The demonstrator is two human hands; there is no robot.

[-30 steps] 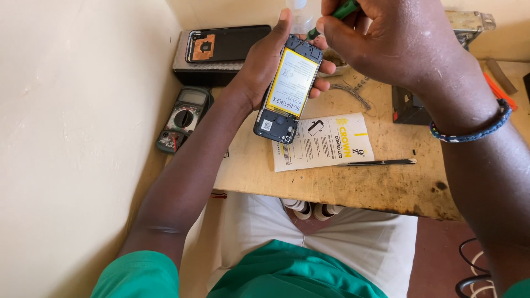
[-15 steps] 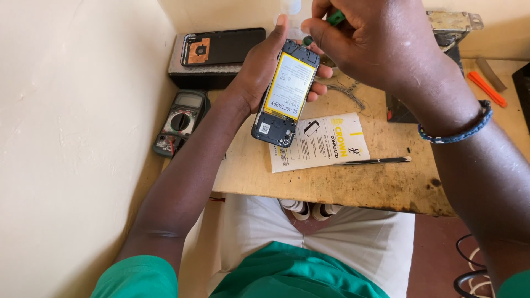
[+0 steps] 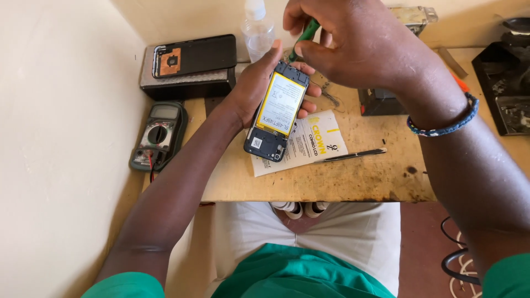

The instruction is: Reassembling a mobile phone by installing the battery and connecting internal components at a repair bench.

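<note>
Two hands work over one opened phone point(image 3: 276, 113); the left hand point(image 3: 259, 83) cradles it from beneath, fingers wrapped round its edges, tilted above the wooden table point(image 3: 353, 176) with its back off and one yellow-labelled battery showing in the frame; the right hand point(image 3: 353, 41) is closed narrowly on one green-handled screwdriver point(image 3: 305, 36), whose tip meets the phone's upper end. One beaded bracelet point(image 3: 441, 124) circles the right wrist.

On the table I count one printed paper sheet point(image 3: 309, 143) lying just under the phone; one pair of dark tweezers point(image 3: 353, 155) beside that sheet; one clear plastic bottle point(image 3: 258, 30) with a white cap, standing upright near the wall, its contents too faint to tell; one dark flat box point(image 3: 185, 83) with one black back cover point(image 3: 193, 55) resting on top of it; one digital multimeter point(image 3: 157, 135) at the left edge, its red and black leads plugged in; one dark tray point(image 3: 505, 83) at the far right, holding small parts I cannot make out; one orange-handled tool point(image 3: 461, 83), partly hidden by the right forearm.
</note>
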